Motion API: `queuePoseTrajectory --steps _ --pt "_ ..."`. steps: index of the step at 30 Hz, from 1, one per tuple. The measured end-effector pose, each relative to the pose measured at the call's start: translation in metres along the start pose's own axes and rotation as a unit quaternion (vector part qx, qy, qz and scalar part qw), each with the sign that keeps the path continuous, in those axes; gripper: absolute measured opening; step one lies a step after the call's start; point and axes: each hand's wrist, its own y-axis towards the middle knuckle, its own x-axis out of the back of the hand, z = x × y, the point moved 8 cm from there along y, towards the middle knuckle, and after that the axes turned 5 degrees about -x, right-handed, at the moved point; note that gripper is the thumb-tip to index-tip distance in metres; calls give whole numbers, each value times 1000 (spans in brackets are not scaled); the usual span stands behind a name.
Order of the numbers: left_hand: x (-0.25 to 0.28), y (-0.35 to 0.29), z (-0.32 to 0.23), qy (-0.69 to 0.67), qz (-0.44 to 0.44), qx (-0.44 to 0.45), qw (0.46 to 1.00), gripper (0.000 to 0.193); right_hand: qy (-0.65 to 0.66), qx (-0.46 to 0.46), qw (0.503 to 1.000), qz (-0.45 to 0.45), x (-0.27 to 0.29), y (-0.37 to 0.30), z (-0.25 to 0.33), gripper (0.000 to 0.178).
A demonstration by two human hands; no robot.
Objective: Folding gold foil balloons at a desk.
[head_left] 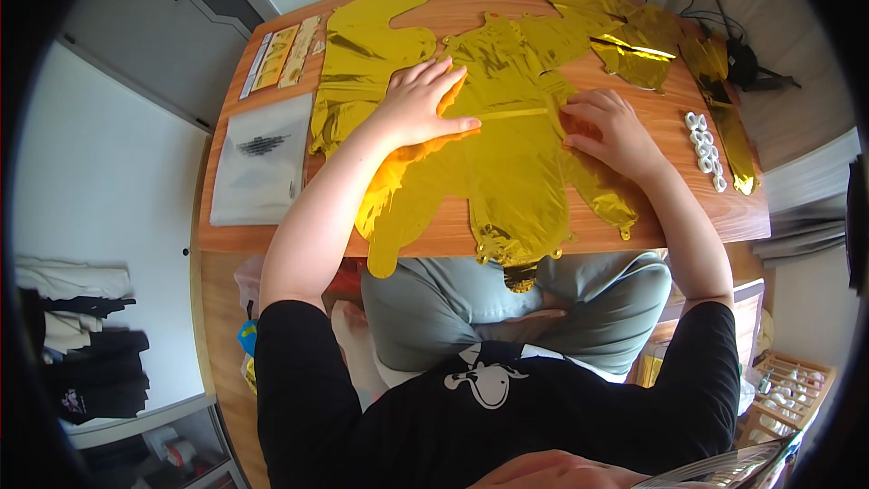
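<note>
Left hand [418,110] on gold foil [514,149]; right hand [614,133] opposite, perhaps touching it

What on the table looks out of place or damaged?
Nothing looks spilled or clearly damaged. What stands out: the middle gold foil piece pokes past the front edge of the table, over the grey trousers, instead of lying fully on top.

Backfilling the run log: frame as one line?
left hand: thumb splayed, over flat gold foil balloons | right hand: curled over balloons | white rings: farther right
</note>
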Motion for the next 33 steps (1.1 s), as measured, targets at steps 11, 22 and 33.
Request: queuePoseTrajectory --steps 11,22,33 --pt "0 -1 2 3 -9 -5 1000 101 7 -13 1000 9 -2 0 0 47" --pt "-2 -1 3 12 -17 -10 1000 99 72 -45 996 35 -6 -1 -12 49" --pt "7 4 18 -284 -20 -2 959 95 40 -31 998 24 -4 0 -8 50"
